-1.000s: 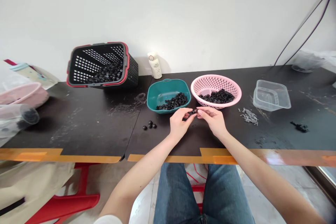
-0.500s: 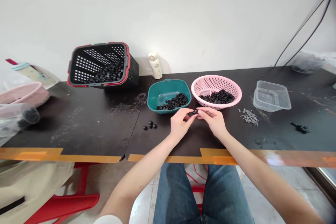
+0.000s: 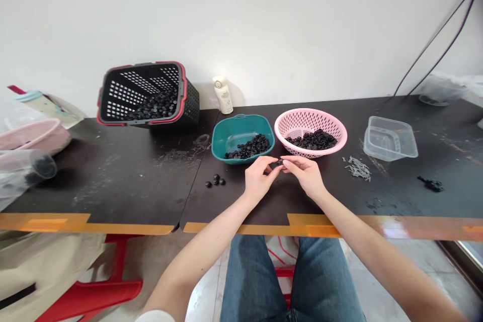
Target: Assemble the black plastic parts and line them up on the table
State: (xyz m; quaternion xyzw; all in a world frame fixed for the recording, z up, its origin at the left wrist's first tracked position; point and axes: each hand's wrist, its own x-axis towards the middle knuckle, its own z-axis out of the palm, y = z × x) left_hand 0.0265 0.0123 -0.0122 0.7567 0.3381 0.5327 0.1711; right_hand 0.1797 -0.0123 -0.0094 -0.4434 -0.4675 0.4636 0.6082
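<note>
Between the fingertips of both hands is a small black part [image 3: 279,162], mostly covered by the fingers, so its exact kind does not show. My left hand [image 3: 258,177] pinches it from the left, and my right hand [image 3: 305,175] closes on it from the right. Just behind them stand a teal basin [image 3: 226,133] with small round black pieces [image 3: 251,146] and a pink colander [image 3: 289,119] with black parts [image 3: 315,139]. Several black round pieces [image 3: 216,180] lie on the table left of my hands. A pile of small grey pins [image 3: 358,168] lies to the right.
A black crate with red trim [image 3: 190,103] holding black pieces leans at the back left, beside a white bottle [image 3: 223,95]. On the right are a clear plastic container [image 3: 390,138] and a black clump [image 3: 432,184]. Orange tape [image 3: 234,229] runs along the table edge.
Both hands stay together over the same spot, with the black part still between their fingers; the fingertips shift only slightly. Nothing else visibly moves.
</note>
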